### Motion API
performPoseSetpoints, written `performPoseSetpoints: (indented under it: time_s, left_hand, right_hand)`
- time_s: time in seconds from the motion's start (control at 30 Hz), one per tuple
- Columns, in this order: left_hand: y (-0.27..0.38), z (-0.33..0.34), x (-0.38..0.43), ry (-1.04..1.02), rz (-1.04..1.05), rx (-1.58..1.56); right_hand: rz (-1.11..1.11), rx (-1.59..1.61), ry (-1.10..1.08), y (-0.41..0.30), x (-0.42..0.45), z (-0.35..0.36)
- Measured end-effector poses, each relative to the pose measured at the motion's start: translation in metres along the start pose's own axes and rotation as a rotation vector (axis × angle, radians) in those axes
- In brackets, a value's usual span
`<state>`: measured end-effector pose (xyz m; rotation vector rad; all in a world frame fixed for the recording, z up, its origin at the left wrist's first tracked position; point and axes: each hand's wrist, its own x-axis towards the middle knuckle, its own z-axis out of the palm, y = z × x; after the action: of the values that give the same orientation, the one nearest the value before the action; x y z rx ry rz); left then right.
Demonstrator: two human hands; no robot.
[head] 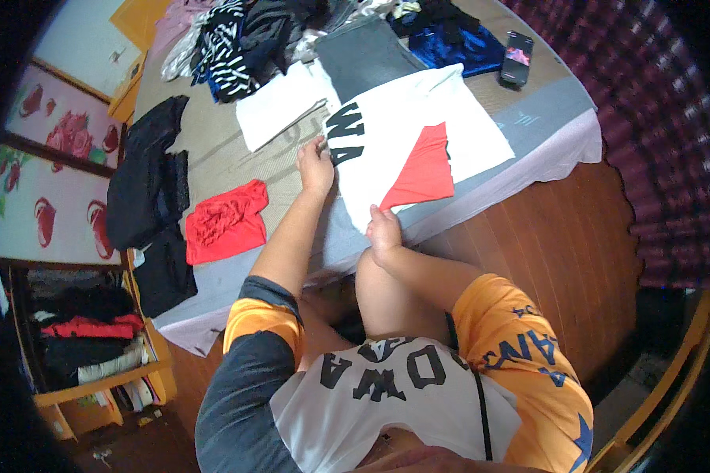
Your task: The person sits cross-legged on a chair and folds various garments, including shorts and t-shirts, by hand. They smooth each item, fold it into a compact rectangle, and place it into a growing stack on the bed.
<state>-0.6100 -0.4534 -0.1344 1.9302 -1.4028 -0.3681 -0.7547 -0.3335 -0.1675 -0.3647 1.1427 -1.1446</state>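
A white T-shirt (384, 136) with black letters and a red panel lies partly folded near the bed's edge. My left hand (316, 168) is at its left edge, beside the letters; whether the fingers grip the cloth is hard to tell. At the corner nearest me, my right hand (384, 230) pinches the white cloth beside the red panel. A dark grey garment (364, 56) lies partly under the shirt's far side. To its left is a folded white garment (281, 106). Left of my left forearm lies a folded red garment (228, 224) with a gathered front.
Black folded clothes (148, 177) line the bed's left side. A heap of mixed clothes (260, 35) and a blue velvet garment (455, 47) lie at the far side. A phone (516, 59) is at the far right. Shelves of clothes (89, 331) stand lower left; a dark red curtain (645, 118) hangs right.
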Motion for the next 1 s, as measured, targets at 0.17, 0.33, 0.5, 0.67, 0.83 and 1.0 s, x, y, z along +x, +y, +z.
performPoseSetpoints:
  time_s: [0.17, 0.33, 0.5, 0.67, 0.83, 1.0]
  left_hand:
    - [-0.022, -0.027, 0.008, -0.257, 0.191, -0.147]
    - [-0.027, -0.023, -0.02, -0.41, 0.169, -0.073]
    - [-0.005, -0.043, -0.051, -0.429, 0.005, -0.195]
    - [-0.01, -0.075, -0.031, -0.382, 0.107, -0.006]
    - [-0.025, -0.118, -0.03, -0.538, 0.106, 0.144]
    - [-0.081, -0.111, -0.062, -0.645, 0.251, -0.093]
  right_hand:
    - [0.079, -0.224, -0.053, -0.025, -0.022, -0.048]
    - [0.249, -0.256, -0.069, -0.068, -0.039, -0.115]
    - [0.393, -0.283, -0.14, -0.129, -0.072, -0.105]
    - [0.114, 0.023, -0.151, -0.132, -0.095, -0.068]
    - [0.47, -0.24, -0.046, -0.075, -0.106, -0.083]
    - [0.023, -0.865, 0.033, -0.08, -0.13, -0.065]
